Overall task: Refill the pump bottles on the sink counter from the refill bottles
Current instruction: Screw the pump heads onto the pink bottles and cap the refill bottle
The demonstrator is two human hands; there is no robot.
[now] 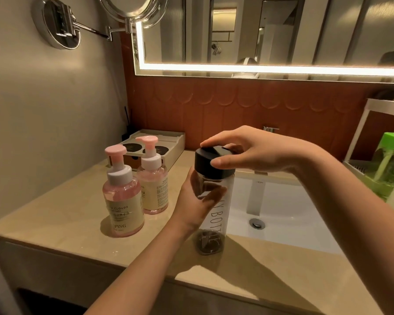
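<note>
Desk (62,226) front edge sat closest, both forearms reaching over it. L hand (192,206) wrapped round upper body of clear refill bottle (215,220), upright, base at desk level. R hand (250,151), directly above L, pinched its black cap (208,164) w/ thumb and fingers. Front pump bottle (123,201) and rear pump bottle (154,185) stood just left of L hand, not touching it. Sink (287,214) lay below R wrist.
</note>
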